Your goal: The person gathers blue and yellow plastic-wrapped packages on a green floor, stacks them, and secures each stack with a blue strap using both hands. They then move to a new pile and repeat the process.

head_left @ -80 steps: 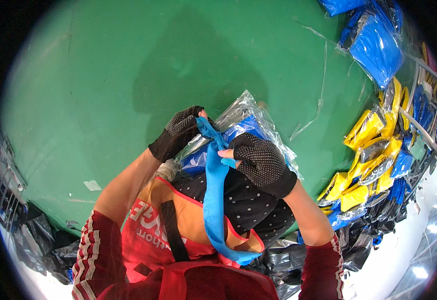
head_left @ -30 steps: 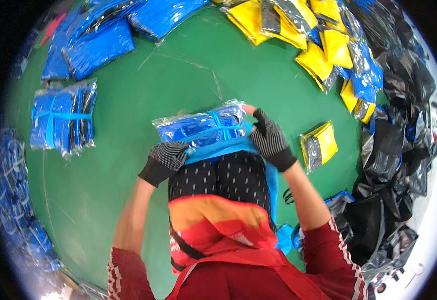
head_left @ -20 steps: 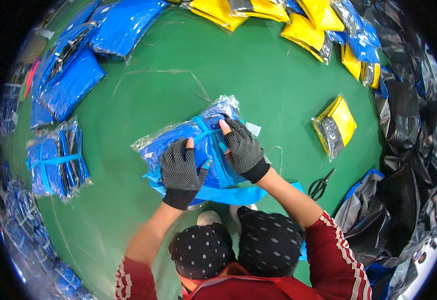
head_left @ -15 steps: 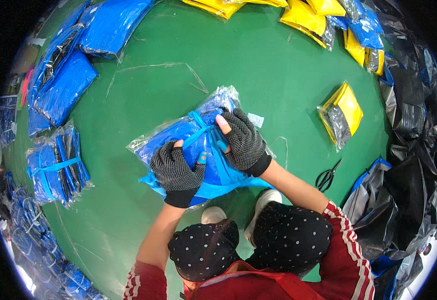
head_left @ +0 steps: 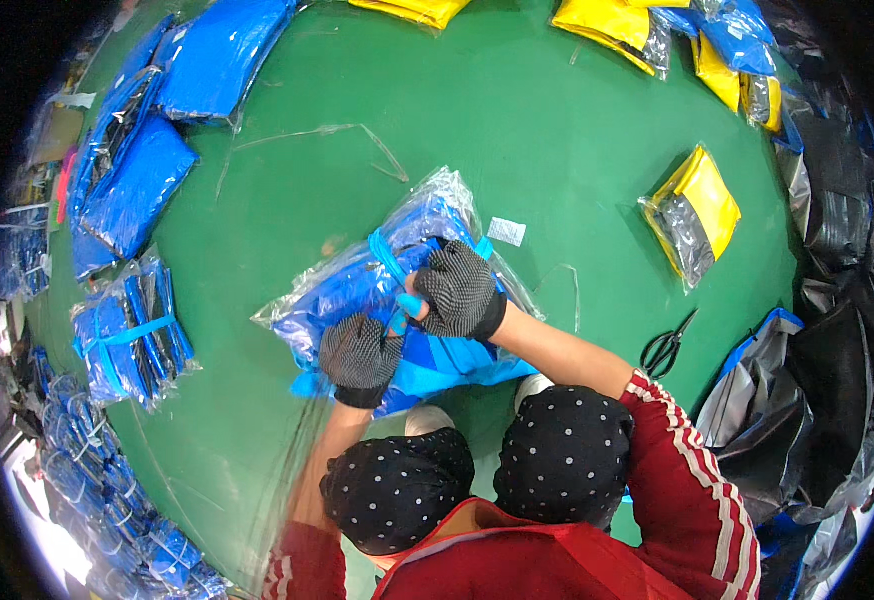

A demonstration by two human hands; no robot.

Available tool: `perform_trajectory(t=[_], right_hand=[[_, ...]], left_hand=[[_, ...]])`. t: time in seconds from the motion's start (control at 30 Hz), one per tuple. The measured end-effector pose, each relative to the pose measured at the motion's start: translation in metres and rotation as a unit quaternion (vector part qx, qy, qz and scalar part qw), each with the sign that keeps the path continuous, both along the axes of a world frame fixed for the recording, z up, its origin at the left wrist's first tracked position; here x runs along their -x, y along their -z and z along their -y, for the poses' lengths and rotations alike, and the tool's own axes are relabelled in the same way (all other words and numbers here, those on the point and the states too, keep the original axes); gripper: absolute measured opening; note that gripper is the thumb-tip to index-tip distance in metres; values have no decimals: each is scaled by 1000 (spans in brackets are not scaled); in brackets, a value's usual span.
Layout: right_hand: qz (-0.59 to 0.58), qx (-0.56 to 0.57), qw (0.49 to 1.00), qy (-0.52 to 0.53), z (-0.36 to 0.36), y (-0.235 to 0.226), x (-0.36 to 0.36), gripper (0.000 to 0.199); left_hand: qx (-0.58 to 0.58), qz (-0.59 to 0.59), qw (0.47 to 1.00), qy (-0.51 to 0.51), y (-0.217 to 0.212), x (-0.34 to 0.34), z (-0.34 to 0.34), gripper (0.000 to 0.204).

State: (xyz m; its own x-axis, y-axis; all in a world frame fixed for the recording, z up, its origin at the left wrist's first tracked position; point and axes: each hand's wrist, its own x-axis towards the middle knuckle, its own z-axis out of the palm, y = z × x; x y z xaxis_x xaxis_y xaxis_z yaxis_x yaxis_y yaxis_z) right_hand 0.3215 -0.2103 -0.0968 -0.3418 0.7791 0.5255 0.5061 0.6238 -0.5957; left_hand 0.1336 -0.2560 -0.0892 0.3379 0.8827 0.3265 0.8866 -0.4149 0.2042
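A bundle of blue folded packages in clear plastic lies on the floor before my knees, with a light blue fabric strap passing around it. Both my hands wear black dotted gloves that leave the fingertips bare. My left hand is closed over the bundle's near side, gripping the strap. Close by, to the upper right, my right hand is closed on the strap too. Their fingertips nearly meet at the middle of the bundle, where the gloves partly hide the strap. Light blue fabric spreads out along the bundle's near edge.
On the green floor, black scissors and a yellow-and-grey package lie to the right. A strapped blue bundle sits at left, below larger blue packages. Black sheeting is heaped along the right. A white label lies beyond my right hand.
My hands have drawn together over the bundle, the right one moving left and down into a tighter fist. The strap's upper loop has shifted slightly left. My knees have moved closer in.
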Motion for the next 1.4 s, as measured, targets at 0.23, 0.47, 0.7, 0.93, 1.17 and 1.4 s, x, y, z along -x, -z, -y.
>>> perform_trajectory(t=[0.23,0.47,0.7,0.93,1.17,1.4], right_hand=[[-222,218,936,164,71,20,-86,36],[224,519,453,689,311,106,-281,70],[228,511,506,656,300,129,-293,57],[-131,497,544,663,310,125,-314,48],[-250,503,554,614,344,88,-291,48],[-319,610,642,338,291,11,-197,48]], left_hand=[[87,-39,995,44,-24,14,38,54],[190,227,948,-120,-32,93,135,31],[69,157,939,-299,-4,106,85,43],[454,446,732,-242,-1,137,97,48],[485,623,566,-236,-5,163,126,39],[439,751,465,-166,-21,160,153,40]])
